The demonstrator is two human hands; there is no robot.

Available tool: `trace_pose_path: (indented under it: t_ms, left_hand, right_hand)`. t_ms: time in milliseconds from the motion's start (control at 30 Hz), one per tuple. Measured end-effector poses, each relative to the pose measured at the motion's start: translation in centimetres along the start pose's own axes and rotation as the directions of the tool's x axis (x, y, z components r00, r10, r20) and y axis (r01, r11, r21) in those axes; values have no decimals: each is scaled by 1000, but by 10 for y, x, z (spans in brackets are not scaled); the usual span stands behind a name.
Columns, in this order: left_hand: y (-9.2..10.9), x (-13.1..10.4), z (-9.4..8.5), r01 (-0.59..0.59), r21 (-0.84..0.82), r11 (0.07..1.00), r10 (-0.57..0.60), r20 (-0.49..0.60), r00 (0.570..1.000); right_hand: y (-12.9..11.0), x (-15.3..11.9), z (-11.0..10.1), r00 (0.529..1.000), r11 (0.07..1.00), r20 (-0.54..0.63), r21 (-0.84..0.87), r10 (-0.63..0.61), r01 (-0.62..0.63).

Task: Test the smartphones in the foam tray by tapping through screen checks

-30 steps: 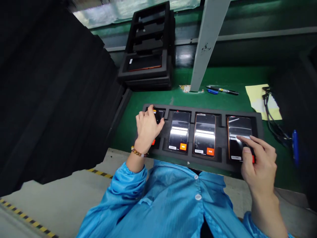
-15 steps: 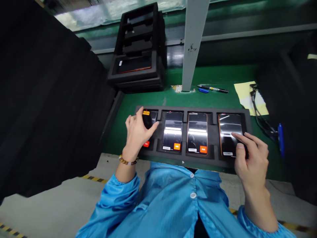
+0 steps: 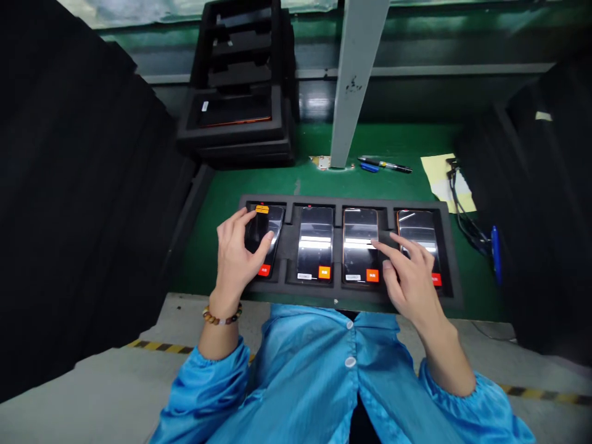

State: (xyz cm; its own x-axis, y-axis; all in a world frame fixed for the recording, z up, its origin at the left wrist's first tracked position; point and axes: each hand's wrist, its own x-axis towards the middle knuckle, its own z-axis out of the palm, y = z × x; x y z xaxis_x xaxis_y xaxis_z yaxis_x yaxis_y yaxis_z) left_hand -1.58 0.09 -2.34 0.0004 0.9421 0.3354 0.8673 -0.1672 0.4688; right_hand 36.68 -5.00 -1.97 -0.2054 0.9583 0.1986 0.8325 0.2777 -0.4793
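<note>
A black foam tray lies in front of me, holding several smartphones in a row with screens up. At the leftmost phone, which sits slightly tilted in its slot, my left hand rests with thumb and fingers apart over the screen. My right hand points its index finger at the right edge of the second phone from the right; whether it touches cannot be told. That hand partly covers the rightmost phone. Between them lies another phone. Each screen shows a red or orange square near its bottom.
A stack of black foam trays stands at the back left, a phone in the top one. Behind the row are a grey post, a pen, a blue cap, yellow paper and black cables. Dark stacks flank both sides.
My right hand has moved left from the rightmost phone to the one beside it, and a red square now shows on the rightmost screen. My left hand stays at the leftmost phone. The view has shifted slightly.
</note>
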Motion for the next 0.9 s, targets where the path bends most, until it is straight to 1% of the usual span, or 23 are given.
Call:
trace_pose_path:
  t_ms: [100,167,233,300,367,433,500,600,667,767,900]
  left_hand:
    - [3,-2,0,-16,-8,1000,16,2,1000]
    - [4,-3,-1,-23,-11,1000,23,3,1000]
    - [3,-5,-1,-4,-2,1000,4,-12,1000]
    - [2,-7,-1,26,11,1000,-26,-36,999]
    - [1,-8,-1,58,21,998,-58,-40,998]
    - [3,-8,0,89,31,996,-88,-23,996]
    - [6,-6,2,115,46,992,-115,4,993]
    - [9,-1,4,130,57,990,-133,42,990]
    - [7,1,2,154,41,987,-156,46,987]
    - [-3,-1,-7,176,6,984,-176,26,984]
    - [-17,-18,-24,135,-38,990,-136,-4,991]
  right_hand:
    - [-15,9,9,999,999,7,20,-42,41]
    - [-30,18,18,994,992,34,63,-108,105]
    - [-47,28,29,982,981,82,105,-171,162]
    - [-62,37,38,971,974,125,125,-203,188]
    - [-69,41,40,969,972,125,123,-214,199]
    - [-67,40,36,976,974,70,106,-206,199]
    - [-57,36,29,984,980,1,89,-176,175]
    - [-38,24,16,995,992,-47,86,-86,89]
    - [-25,14,11,998,995,-64,93,-16,22]
    - [-11,-3,5,992,993,-108,101,68,-57]
    - [-1,-18,4,976,987,-182,129,118,-95]
